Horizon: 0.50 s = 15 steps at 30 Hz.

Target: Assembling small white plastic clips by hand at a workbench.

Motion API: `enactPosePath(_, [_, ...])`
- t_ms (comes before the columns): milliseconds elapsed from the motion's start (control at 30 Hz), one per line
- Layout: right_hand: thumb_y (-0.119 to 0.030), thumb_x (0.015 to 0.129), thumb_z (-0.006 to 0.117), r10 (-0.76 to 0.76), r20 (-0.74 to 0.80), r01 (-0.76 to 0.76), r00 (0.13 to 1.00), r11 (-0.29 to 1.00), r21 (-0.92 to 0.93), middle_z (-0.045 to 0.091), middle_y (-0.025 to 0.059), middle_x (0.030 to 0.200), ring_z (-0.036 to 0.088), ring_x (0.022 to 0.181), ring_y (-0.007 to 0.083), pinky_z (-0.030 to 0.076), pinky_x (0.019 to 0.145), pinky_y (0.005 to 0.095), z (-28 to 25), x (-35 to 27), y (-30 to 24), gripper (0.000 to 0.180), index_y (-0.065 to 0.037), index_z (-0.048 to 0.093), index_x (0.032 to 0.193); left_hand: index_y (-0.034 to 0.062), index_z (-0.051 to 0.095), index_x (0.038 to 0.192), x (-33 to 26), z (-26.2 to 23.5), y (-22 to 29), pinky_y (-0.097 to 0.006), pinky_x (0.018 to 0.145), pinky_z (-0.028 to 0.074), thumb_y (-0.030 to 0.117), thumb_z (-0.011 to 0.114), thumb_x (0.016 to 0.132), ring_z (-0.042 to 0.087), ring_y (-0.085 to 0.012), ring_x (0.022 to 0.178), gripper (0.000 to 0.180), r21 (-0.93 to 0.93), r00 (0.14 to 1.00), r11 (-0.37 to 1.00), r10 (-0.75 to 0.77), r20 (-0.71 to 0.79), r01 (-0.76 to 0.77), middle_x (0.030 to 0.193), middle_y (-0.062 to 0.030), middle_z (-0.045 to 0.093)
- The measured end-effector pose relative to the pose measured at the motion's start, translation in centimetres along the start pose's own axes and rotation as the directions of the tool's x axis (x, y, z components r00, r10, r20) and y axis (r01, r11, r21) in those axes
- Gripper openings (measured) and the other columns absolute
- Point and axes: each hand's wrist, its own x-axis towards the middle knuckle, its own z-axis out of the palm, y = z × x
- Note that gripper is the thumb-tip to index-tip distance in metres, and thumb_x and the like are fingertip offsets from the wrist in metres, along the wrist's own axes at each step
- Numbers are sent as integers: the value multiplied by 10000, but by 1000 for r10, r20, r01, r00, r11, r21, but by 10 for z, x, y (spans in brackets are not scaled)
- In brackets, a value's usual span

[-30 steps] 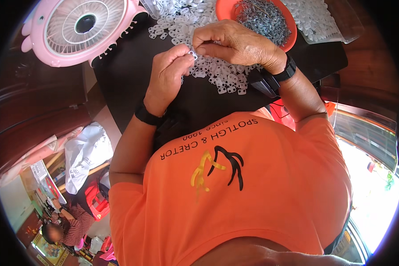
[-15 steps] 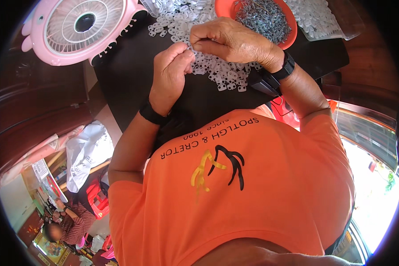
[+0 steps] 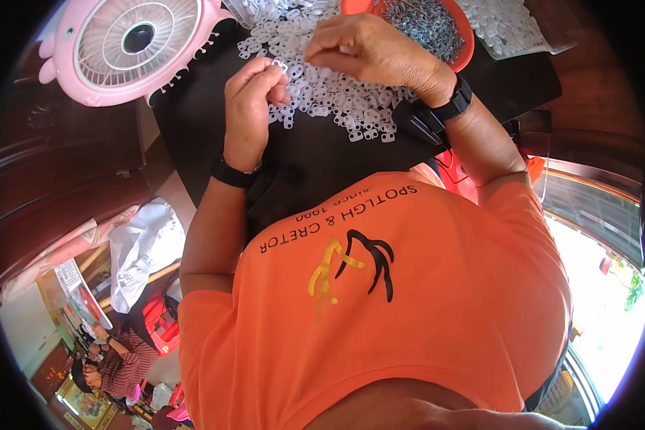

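My left hand (image 3: 249,100) is closed, with a small white plastic clip (image 3: 280,66) pinched at its fingertips. To its right, my right hand (image 3: 365,51) hovers over the pile, thumb and fingers pressed together; what they hold, if anything, is too small to make out. Under and around both hands spreads a heap of small white plastic clips (image 3: 337,107) with holes. Just beyond my right wrist stands an orange-red bowl (image 3: 467,54) full of thin metal nails (image 3: 423,29). The two hands are apart.
A pink fan (image 3: 136,43) stands at the far left of the dark table (image 3: 301,154). A clear bag of white pieces (image 3: 505,29) lies at the far right. A small black object (image 3: 416,122) sits by my right wrist. At lower left, another person (image 3: 118,362) sits in striped clothing.
My hands have drawn apart: the left has moved left and slightly down, the right slightly up. The white clip at my left fingertips now shows.
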Motion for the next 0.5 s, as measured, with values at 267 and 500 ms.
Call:
enactPosePath(267, [-148,773,649,-123,140,165,983,920,-354,571,36,869,546,885,231,474,767,353,14,-1,-2,98,-77,645,841,-3,541,795,0,-4,4,-262,610,396,162,469,908,505,-148,624,213,-25,996,1000,-10,-87,8,667,-38,483])
enactPosePath(500, [-148,759,654,-143,157,194,977,906,-377,565,42,867,542,880,237,468,785,348,17,1,-3,112,-65,629,830,4,563,777,1,-4,1,-240,579,404,171,496,888,518,-130,600,211,-22,997,1000,-14,-76,12,671,-36,524])
